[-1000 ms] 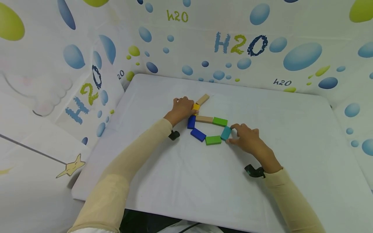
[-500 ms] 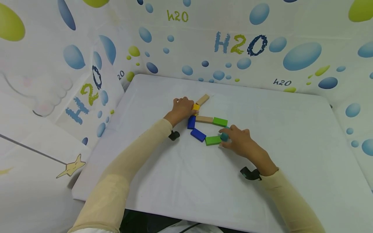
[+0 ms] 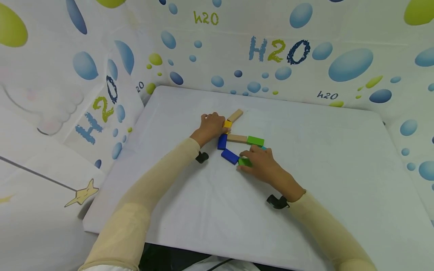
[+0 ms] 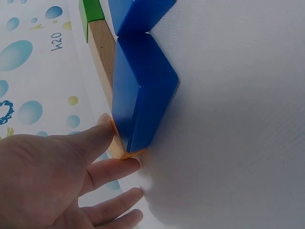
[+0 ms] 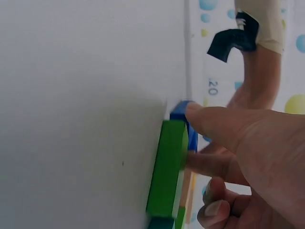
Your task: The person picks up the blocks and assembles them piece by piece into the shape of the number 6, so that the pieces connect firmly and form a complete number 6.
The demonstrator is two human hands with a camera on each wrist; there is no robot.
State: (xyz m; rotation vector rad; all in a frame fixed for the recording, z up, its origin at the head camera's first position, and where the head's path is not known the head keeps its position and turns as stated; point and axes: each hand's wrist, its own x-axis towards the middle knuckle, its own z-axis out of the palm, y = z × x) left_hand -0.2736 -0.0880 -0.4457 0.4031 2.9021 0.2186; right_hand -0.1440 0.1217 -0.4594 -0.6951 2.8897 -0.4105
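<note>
At the head of a bent row of blocks, my left hand (image 3: 210,127) pinches the yellow block (image 3: 228,124) between thumb and fingers. A blue block (image 4: 133,90) adjoins it in the left wrist view. My right hand (image 3: 262,163) spans a green block (image 3: 245,162), thumb on one side and fingers on the other. Its thumb tip is near a second blue block (image 3: 230,156) at the green block's end; contact is unclear. The hand mostly covers a teal block (image 5: 161,223). A wooden block (image 3: 237,138) and another green block (image 3: 255,141) form the other branch.
Another wooden block (image 3: 235,115) extends from the yellow block's far end. The blocks lie on a white-covered table (image 3: 203,210). A printed backdrop (image 3: 230,45) rises behind it. A dark wrist camera (image 3: 278,202) hangs below the right wrist.
My right hand has moved left, from the teal block along to the green block. My left hand stays at the yellow block, and the row looks unchanged.
</note>
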